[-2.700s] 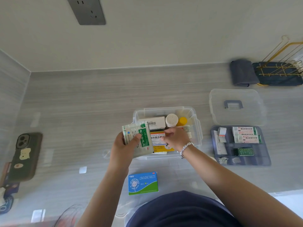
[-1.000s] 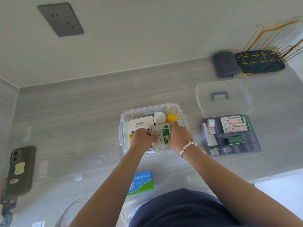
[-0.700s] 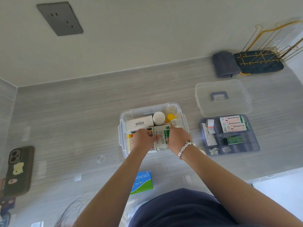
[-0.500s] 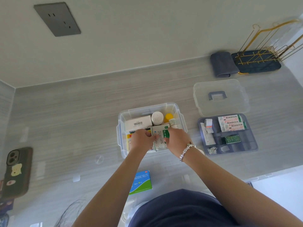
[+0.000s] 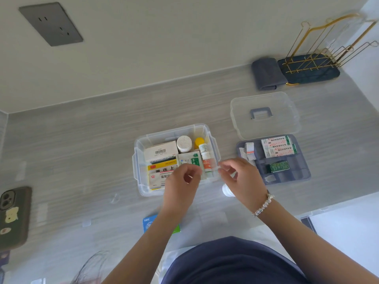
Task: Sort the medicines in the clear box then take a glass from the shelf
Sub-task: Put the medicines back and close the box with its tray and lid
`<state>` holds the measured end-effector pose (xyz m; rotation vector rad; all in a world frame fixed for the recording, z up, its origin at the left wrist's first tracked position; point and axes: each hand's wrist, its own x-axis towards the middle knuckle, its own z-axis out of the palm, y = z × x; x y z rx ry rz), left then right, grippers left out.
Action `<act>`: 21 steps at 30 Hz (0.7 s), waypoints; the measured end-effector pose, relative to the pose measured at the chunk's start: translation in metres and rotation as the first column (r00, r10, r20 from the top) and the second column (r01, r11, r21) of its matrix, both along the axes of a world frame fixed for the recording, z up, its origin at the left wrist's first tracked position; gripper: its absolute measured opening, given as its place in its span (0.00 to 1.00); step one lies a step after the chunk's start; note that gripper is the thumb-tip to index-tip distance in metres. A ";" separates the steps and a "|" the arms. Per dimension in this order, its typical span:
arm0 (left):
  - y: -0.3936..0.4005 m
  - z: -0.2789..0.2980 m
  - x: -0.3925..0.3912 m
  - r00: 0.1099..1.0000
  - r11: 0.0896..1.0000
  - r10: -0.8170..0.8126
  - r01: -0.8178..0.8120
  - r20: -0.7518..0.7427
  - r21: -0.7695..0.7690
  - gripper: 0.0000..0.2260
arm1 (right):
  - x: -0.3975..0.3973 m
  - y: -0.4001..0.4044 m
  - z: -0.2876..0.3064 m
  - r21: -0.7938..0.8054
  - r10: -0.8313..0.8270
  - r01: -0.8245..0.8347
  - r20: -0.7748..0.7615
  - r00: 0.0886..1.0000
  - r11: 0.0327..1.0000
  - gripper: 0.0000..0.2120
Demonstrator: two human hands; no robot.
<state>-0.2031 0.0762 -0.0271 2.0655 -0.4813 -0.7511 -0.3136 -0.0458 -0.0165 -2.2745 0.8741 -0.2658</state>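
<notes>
The clear box [image 5: 137,160] sits mid-counter. It holds a white barcoded carton [image 5: 160,151], a yellow carton [image 5: 162,167], a white-capped bottle [image 5: 184,143], a yellow-capped bottle [image 5: 199,141], a small dropper bottle [image 5: 204,150] and the green-and-white sachet [image 5: 190,159]. My left hand [image 5: 182,183] hovers over the box's near edge, fingers loosely curled and holding nothing. My right hand [image 5: 242,179] is just right of the box, fingers apart and holding nothing. A blue-green tablet box [image 5: 148,223] lies near me, partly hidden by my left forearm.
The box's clear lid [image 5: 264,114] and its grey divider tray [image 5: 291,175] with small packets lie to the right. A gold wire rack [image 5: 320,58] on a dark mat and a folded grey cloth [image 5: 266,73] stand at the back right. A phone [image 5: 13,216] lies far left.
Both hands pressed the green-and-white sachet down into the box, then let go of it and drew back toward me. The sachet now stands among the cartons.
</notes>
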 end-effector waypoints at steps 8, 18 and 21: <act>-0.019 -0.016 -0.061 0.985 0.993 -0.031 0.050 -0.171 0.107 0.05 | -0.049 -0.028 -0.036 0.250 -0.012 0.065 -0.208 0.978 0.966 0.11; -0.044 -0.038 -0.091 0.959 0.990 0.082 -0.046 -0.272 0.136 0.16 | -0.057 -0.045 -0.053 0.693 -0.120 0.223 -0.195 0.973 0.685 0.09; -0.042 -0.034 -0.095 0.942 0.994 0.094 -0.072 -0.321 0.082 0.16 | -0.058 -0.044 -0.043 0.723 -0.159 0.216 -0.148 0.976 0.656 0.05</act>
